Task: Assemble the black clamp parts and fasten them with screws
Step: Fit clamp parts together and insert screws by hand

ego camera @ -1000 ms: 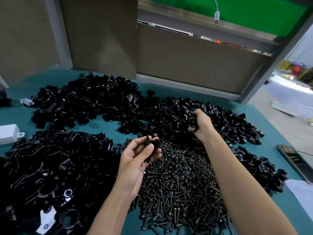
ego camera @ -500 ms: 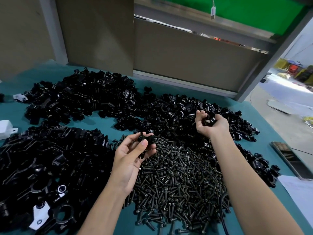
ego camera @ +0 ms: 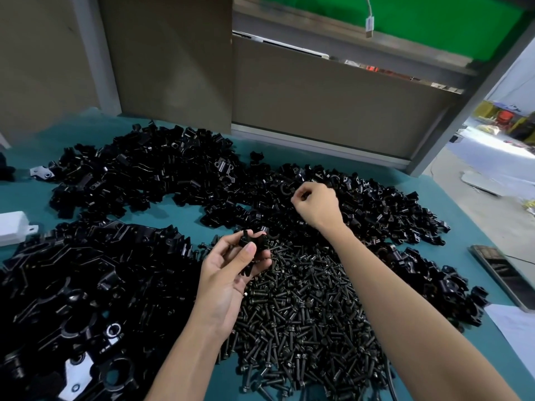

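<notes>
Judging by the teal table (ego camera: 179, 215), the job is barely begun for this unit: nothing in view shows a screw seated in the piece being worked, and the loose stock far outweighs anything finished. At 9 o'clock lies a heap of large black brackets (ego camera: 86, 285), with a white box (ego camera: 11, 227) just beyond its edge; at 11 o'clock a second heap of clamp parts (ego camera: 144, 169) spreads toward the back wall. The left hand (ego camera: 231, 264), palm up near the centre, is partly closed: thumb and fingers pinch a black clamp part (ego camera: 254, 244) and hold it just above the near edge of the screw pile (ego camera: 304, 314), which fills 6 o'clock. No screw shows in that hand. The right hand (ego camera: 315, 204) reaches to 12 o'clock, knuckles up, fingers curled tight on what looks like a small black piece (ego camera: 301, 195) at the surface of the small-parts heap (ego camera: 376, 209) that runs out to 2 o'clock; most of what it grips is hidden by the fingers. A phone (ego camera: 503, 273) lies at 3 o'clock. What is left, as I read it: mate the two pieces, pick a screw, and fasten them.
</notes>
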